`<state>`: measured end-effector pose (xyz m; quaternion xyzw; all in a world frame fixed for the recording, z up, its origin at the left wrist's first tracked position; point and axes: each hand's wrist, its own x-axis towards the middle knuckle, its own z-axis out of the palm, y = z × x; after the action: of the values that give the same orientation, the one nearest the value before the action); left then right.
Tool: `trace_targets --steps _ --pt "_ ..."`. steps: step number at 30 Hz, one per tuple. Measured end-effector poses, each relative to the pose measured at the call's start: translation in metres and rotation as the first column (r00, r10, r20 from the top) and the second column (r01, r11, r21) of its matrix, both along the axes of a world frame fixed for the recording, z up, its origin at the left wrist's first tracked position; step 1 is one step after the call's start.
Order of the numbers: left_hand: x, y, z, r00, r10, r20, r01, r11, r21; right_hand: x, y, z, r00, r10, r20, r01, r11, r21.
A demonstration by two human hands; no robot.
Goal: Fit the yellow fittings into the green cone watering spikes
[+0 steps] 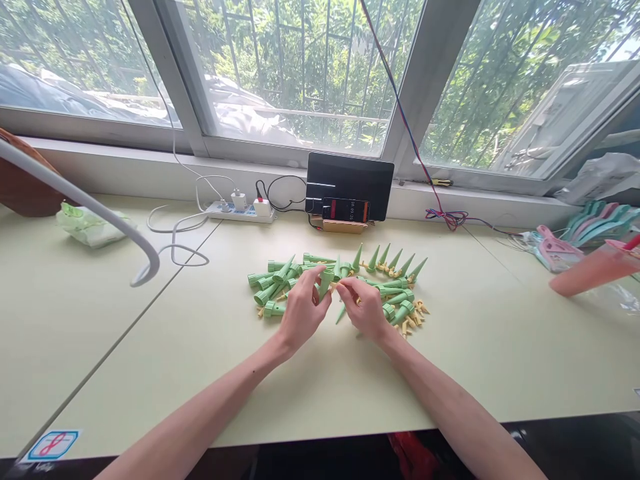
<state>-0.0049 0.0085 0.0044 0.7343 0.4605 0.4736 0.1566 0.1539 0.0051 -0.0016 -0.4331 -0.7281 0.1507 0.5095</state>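
My left hand [305,303] is closed round a green plastic plant watering spike [325,283], held a little above the table. Against that spike's side, my right hand [367,307] pinches a small yellow plastic valve piece [334,287], its fingertips partly hiding it. Green spikes [270,292] lie in a loose pile left of and behind my hands. More spikes [403,293] lie to the right. At the back right, several spikes [395,259] stand point up in a curved row with yellow pieces at their bases. Loose yellow pieces [413,322] are scattered by my right wrist.
A tablet [350,180] leans at the window with a phone [346,210] before it. A power strip [240,212] with white cables lies left. A white curved bar [145,267] reaches in from the left. On the right are a pink drink cup [595,267] and a pink-handled item [555,252].
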Motion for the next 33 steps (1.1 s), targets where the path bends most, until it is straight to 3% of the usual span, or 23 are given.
trace_targets --steps 33 --pt "-0.0008 0.0002 0.0008 1.0 0.003 -0.016 -0.002 1.0 0.025 0.0009 -0.0005 -0.004 0.999 0.021 0.028 -0.019 0.998 -0.064"
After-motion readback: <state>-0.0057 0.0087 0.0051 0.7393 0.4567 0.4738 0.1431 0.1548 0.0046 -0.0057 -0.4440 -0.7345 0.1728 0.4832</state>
